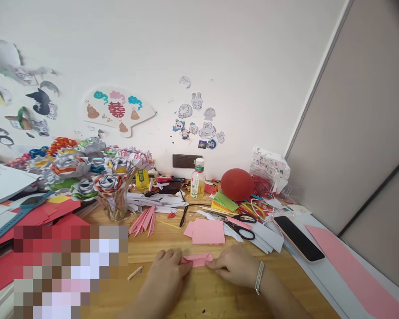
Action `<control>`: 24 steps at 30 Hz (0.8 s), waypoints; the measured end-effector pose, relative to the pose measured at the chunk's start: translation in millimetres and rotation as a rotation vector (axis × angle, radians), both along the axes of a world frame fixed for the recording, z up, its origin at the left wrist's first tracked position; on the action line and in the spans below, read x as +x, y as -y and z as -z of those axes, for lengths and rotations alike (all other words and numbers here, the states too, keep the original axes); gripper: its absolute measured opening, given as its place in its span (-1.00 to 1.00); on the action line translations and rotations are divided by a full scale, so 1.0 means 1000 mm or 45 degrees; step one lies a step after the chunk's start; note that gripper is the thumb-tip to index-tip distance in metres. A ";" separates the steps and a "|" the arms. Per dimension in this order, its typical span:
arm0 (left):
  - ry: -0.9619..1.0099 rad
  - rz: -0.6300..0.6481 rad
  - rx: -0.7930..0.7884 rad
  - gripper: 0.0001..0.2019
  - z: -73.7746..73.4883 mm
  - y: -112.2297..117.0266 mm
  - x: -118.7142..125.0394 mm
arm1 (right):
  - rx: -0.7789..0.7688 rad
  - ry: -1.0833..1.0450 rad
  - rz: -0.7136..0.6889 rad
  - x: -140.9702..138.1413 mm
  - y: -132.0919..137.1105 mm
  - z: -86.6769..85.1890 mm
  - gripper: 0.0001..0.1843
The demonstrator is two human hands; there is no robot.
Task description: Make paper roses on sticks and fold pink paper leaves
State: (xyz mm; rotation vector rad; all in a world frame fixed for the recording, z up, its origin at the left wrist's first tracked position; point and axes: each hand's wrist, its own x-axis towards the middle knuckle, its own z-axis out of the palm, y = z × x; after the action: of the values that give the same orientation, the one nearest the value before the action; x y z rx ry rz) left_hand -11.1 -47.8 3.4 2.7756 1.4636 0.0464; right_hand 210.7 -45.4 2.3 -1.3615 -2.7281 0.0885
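A small piece of pink paper [198, 260], partly folded, lies on the wooden table between my two hands. My left hand [169, 271] is closed at its left end, with the thumb pressing on the paper. On the right end, my right hand [233, 265] has its fingers curled, thumb and forefinger on the paper's edge. A silvery bracelet [259, 278] circles the right wrist. Just beyond the hands is a stack of pink paper squares [208, 231]. Several folded pink strips [144, 221] lie to the left of that stack.
Black-handled scissors [245, 225] and a phone [299, 238] lie on the right. A bottle [197, 179] and a red balloon [237, 184] stand behind. Paper flowers [109, 184] fill a holder on the left. A short stick [134, 273] lies by my left hand. Blurred blocks cover the lower left.
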 end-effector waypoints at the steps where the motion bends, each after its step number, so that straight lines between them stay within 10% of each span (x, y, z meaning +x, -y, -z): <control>1: -0.018 -0.008 -0.026 -0.68 -0.003 0.000 -0.002 | -0.030 0.000 0.021 0.003 0.000 -0.001 -0.67; 12: 0.078 0.225 -0.085 -0.79 -0.026 -0.005 -0.029 | 0.033 -0.103 -0.021 0.002 -0.002 -0.003 -0.80; 24: 0.197 0.325 0.293 -0.86 0.033 -0.025 -0.009 | 0.164 -0.176 -0.039 -0.028 -0.009 0.024 -0.85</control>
State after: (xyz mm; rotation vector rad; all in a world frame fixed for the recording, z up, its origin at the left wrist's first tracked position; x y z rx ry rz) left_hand -20.3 -22.8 -29.3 3.0330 1.1254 0.4438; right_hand 182.7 -36.2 -22.1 -1.2320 -2.5925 0.0087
